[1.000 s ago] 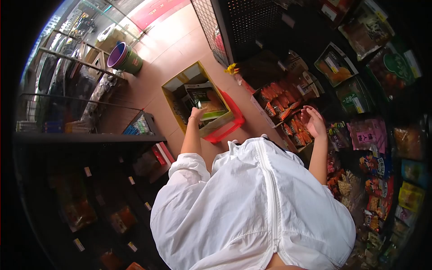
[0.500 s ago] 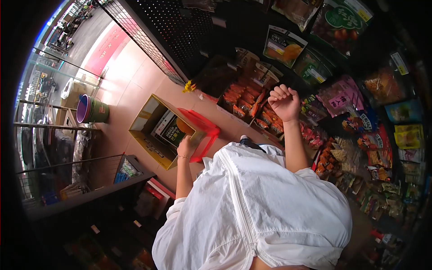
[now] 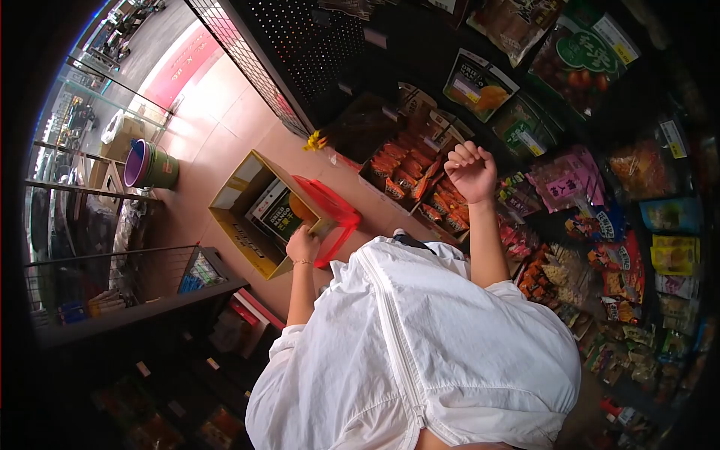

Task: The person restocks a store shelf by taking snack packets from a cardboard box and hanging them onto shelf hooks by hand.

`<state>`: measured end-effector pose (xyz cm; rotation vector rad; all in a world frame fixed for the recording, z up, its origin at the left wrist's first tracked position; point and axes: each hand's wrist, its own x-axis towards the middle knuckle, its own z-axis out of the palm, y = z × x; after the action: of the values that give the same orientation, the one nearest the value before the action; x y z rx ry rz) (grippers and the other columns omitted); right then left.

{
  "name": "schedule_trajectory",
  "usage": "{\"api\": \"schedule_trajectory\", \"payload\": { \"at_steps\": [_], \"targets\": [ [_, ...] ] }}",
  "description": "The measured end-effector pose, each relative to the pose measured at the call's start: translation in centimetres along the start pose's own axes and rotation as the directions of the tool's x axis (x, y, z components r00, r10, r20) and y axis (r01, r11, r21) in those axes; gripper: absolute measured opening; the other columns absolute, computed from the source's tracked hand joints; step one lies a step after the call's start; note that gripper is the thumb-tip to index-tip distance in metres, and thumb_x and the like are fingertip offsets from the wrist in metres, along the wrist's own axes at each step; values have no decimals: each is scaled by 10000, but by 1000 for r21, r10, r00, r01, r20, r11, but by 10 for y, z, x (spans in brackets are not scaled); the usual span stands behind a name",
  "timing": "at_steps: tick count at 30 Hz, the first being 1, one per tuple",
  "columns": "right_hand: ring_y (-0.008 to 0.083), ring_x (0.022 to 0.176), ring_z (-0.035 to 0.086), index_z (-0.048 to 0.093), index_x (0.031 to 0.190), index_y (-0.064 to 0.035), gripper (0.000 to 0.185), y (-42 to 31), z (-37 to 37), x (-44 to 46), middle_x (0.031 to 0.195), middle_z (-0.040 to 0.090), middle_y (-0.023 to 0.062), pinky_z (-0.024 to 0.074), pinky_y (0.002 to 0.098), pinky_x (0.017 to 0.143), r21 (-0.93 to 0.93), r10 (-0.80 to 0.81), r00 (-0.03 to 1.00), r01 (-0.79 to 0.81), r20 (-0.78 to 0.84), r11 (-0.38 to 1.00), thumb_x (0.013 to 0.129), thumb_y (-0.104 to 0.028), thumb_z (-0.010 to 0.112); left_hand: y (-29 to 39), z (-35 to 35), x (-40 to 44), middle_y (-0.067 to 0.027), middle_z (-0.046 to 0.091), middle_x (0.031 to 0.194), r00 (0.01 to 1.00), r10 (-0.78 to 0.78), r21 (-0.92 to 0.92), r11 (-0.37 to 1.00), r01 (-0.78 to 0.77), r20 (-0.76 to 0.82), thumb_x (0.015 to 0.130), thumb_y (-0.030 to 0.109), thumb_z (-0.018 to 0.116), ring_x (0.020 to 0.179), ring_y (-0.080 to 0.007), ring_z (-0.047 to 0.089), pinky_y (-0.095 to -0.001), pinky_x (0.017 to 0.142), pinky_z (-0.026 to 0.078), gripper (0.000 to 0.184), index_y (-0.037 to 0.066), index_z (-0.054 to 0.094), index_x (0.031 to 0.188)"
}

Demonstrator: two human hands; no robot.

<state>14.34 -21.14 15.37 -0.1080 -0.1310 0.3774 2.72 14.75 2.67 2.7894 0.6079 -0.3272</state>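
Note:
My left hand (image 3: 302, 244), with a thin bracelet at the wrist, is closed at the near rim of a yellow cardboard box (image 3: 251, 244) on the floor. Its fingertips are partly hidden, but it appears to grip that rim. Inside the open box lies a dark pack of dried mango (image 3: 274, 213), close to these fingers. A red plastic bag (image 3: 334, 212) lies against the box's right side. My right hand (image 3: 471, 171) is raised in front of the snack shelves, its fingers curled in a loose fist with nothing visible in them.
Orange-red snack packets (image 3: 403, 169) fill boxes ahead on the right. Hanging bags, among them another dried mango pack (image 3: 480, 84), cover the dark rack. Purple and green buckets (image 3: 154, 166) stand at left, near a wire-railed shelf (image 3: 127, 296). A mesh panel (image 3: 251, 64) rises ahead.
The view has shifted slightly. My left hand stays at the box rim and my right hand stays raised; its fingers look slightly looser.

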Motion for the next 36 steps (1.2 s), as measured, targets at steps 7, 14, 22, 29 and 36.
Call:
{"api": "schedule_trajectory", "payload": {
  "at_steps": [7,14,22,29,36],
  "targets": [
    [112,600,325,305,606,-111,237,-16,-6,12,593,287,-7,310,245,614,6,-20,1000,20,3,1000,760,-148,481,3,4,0,-75,600,839,997,-2,13,1000,3,-72,666,232,528,774,-243,573,-350,629,462,217,162,592,861],
    [117,636,378,364,634,-100,198,-33,-26,26,629,362,1,341,244,642,-18,-5,998,6,67,1000,769,-175,488,3,8,3,-73,596,796,996,-19,29,999,21,-87,641,233,544,747,-241,575,-347,615,463,214,151,591,834],
    [195,1072,375,352,1169,-110,438,-114,-90,73,1186,353,52,317,373,863,-865,-654,673,41,-346,499,770,-179,519,1,15,2,-90,590,760,988,-17,11,1000,19,-157,610,236,565,728,-257,574,-365,597,454,180,106,561,735],
    [263,1164,306,184,1266,0,688,-173,-121,112,1247,296,165,230,345,960,-912,-887,460,-379,-39,-156,711,-121,572,0,17,2,-81,592,737,979,-23,33,999,30,-200,607,243,567,715,-258,573,-374,596,451,187,106,560,734],
    [272,977,475,427,1082,27,487,-169,-111,106,1050,494,157,363,347,831,-893,-831,540,-430,-135,-134,768,-315,572,0,17,1,-62,586,721,978,1,49,999,10,-210,605,222,558,703,-239,571,-371,581,443,150,113,554,709]
  ]
}}
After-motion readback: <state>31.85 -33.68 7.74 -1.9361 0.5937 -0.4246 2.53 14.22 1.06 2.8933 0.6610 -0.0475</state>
